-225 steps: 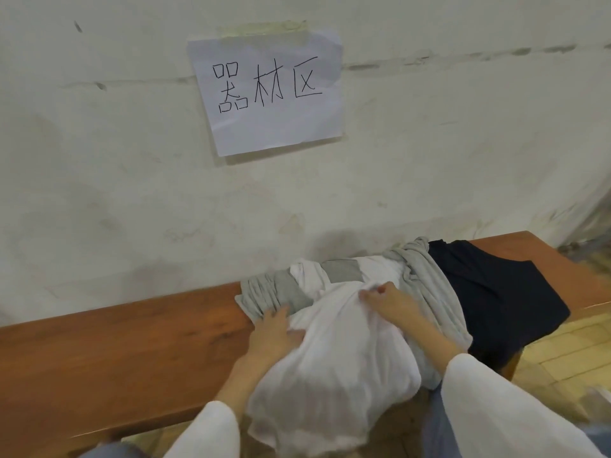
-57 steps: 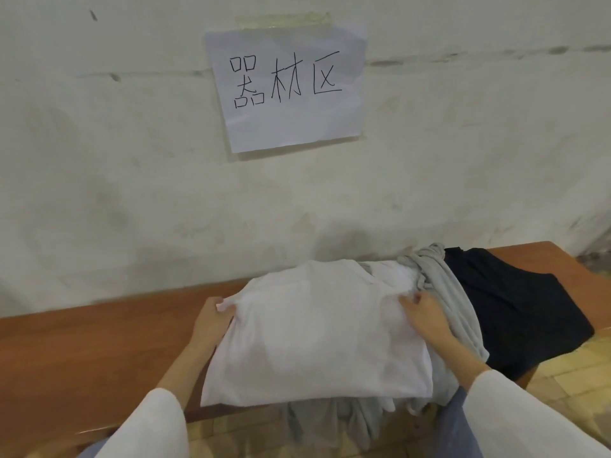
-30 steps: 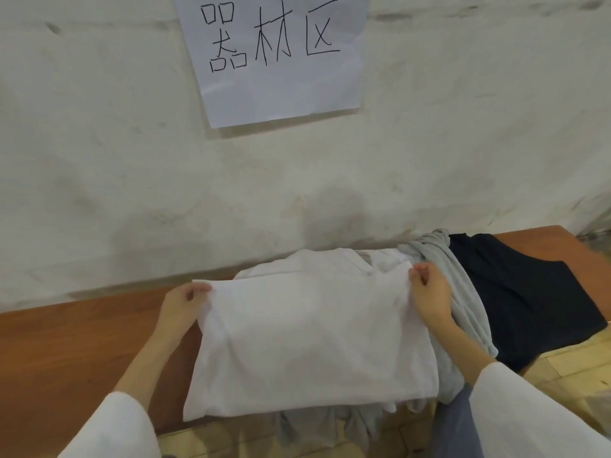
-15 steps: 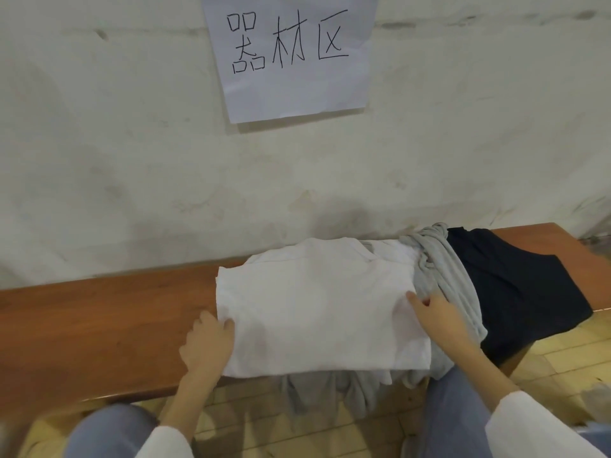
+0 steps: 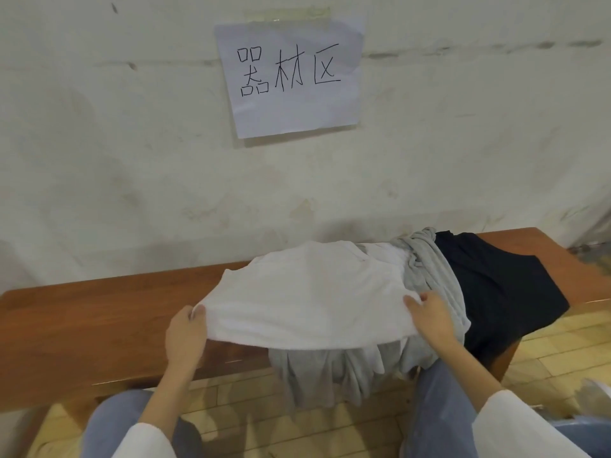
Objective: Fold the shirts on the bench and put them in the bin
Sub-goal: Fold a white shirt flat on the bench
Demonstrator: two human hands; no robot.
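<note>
A folded white shirt (image 5: 307, 292) lies across the middle of the wooden bench (image 5: 82, 325). My left hand (image 5: 185, 335) grips its near left corner and my right hand (image 5: 429, 317) grips its near right corner, so the near edge is lifted off the bench. Under and beside it a grey shirt (image 5: 433, 282) is bunched, with part hanging over the bench's front edge. A dark navy shirt (image 5: 496, 285) lies spread at the right end. No bin shows clearly.
The bench stands against a white wall with a taped paper sign (image 5: 291, 77). The floor (image 5: 545, 352) below is pale tile. My knees in blue trousers are at the bottom. Something pale and blurred sits at the bottom right edge.
The white shirt was spread, folded over and laid flat on the bench. Since half a second ago both hands have taken its near corners and raised that edge.
</note>
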